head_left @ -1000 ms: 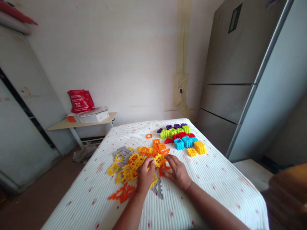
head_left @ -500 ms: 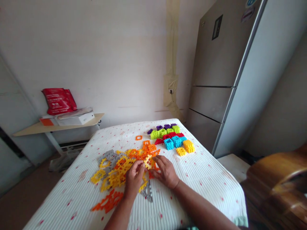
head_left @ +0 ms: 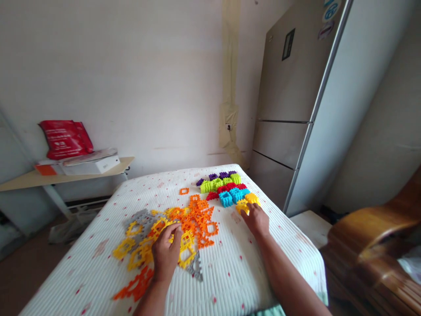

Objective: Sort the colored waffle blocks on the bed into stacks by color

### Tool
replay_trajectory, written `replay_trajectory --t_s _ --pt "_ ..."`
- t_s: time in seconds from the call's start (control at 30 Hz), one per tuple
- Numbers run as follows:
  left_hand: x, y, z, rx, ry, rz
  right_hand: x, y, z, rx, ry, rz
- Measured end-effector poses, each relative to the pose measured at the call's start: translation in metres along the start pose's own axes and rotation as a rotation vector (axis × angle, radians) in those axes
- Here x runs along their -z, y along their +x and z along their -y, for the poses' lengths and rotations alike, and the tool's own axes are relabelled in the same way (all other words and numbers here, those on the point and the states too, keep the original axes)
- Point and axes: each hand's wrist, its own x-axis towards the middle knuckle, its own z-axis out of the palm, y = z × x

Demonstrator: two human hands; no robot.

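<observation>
My right hand (head_left: 257,219) is at the right side of the table, its fingers closed around a yellow notched plastic building piece (head_left: 242,206) at a short yellow stack. A taller yellow stack (head_left: 252,199) stands right behind its fingertips. Over the loose pile, my left hand (head_left: 167,250) hovers with thumb and forefinger bent and a gap between them; I see nothing held. Under and around it lie yellow pieces (head_left: 187,256), orange pieces (head_left: 197,217) and grey pieces (head_left: 196,267). Some pieces are hidden by the left hand.
Sorted stacks in blue (head_left: 226,199), red (head_left: 226,189), green (head_left: 207,187) and purple (head_left: 223,175) stand behind the yellow ones. A single orange square (head_left: 184,191) lies apart. Beyond the quilted tablecloth (head_left: 230,272) are a fridge (head_left: 279,109) and a wooden chair (head_left: 378,237).
My right hand has moved right from the pile to the yellow stacks, with the yellow piece that both hands held. My left hand has let go and shifted left over the pile.
</observation>
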Motion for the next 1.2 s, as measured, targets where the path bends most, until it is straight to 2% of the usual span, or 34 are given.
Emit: replay_trajectory --t_s 0.27,0.43,0.53,0.63,0.77,0.9,1.0,1.2 --pt "0.000 0.000 0.002 -0.039 0.020 -0.011 0.000 0.002 0.006 -0.015 -0.027 0.067" --pt "-0.001 0.001 0.010 -0.089 0.065 -0.078 -0.002 0.004 0.008 -0.033 -0.042 0.121" --pt "0.004 0.004 0.011 -0.138 0.145 -0.095 -0.005 0.004 0.007 -0.036 -0.038 0.121" --pt "0.010 0.008 0.008 -0.168 0.255 -0.059 -0.009 0.003 0.005 -0.017 -0.026 0.080" --pt "0.015 0.008 0.000 -0.060 0.471 0.012 -0.015 0.001 0.002 0.107 0.014 -0.141" --pt "0.015 0.005 -0.007 0.069 0.672 0.170 -0.021 -0.002 0.003 0.271 0.057 -0.309" --pt "0.012 0.004 -0.009 0.140 0.756 0.261 -0.023 -0.003 0.003 0.301 0.070 -0.343" --pt "0.009 0.005 -0.005 0.260 0.816 0.328 -0.025 -0.003 0.003 0.325 0.076 -0.346"
